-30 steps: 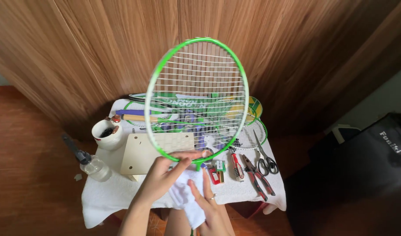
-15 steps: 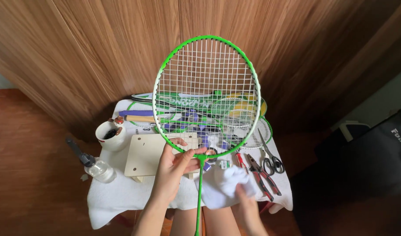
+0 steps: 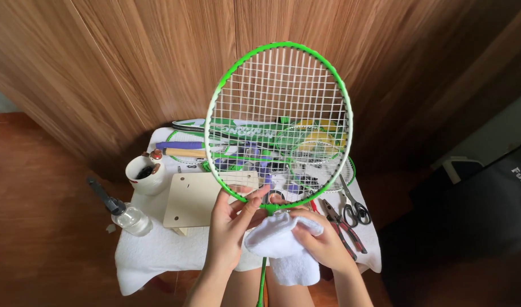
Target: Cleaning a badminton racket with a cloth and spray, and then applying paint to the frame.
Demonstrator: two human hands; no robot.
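- The green badminton racket (image 3: 278,122) stood upright in front of you, head high against the wood-panelled wall, its lower rim at your hands and its shaft dropping between your knees.
- Over the last second the racket had risen and turned face-on to you, so the strings filled the view.
- Your left hand (image 3: 229,227) gripped the bottom of the frame, fingers closed around the rim.
- Your right hand (image 3: 323,241) had brought the white cloth (image 3: 280,244) up from below; its fingers were closed on the cloth, pressing it against the throat of the racket.
- Beyond lay a low counter draped in a white towel (image 3: 152,256), holding more rackets, a wooden board (image 3: 195,199), scissors (image 3: 354,210), pliers (image 3: 343,227), a white cup (image 3: 144,173) and a small bottle (image 3: 127,213).
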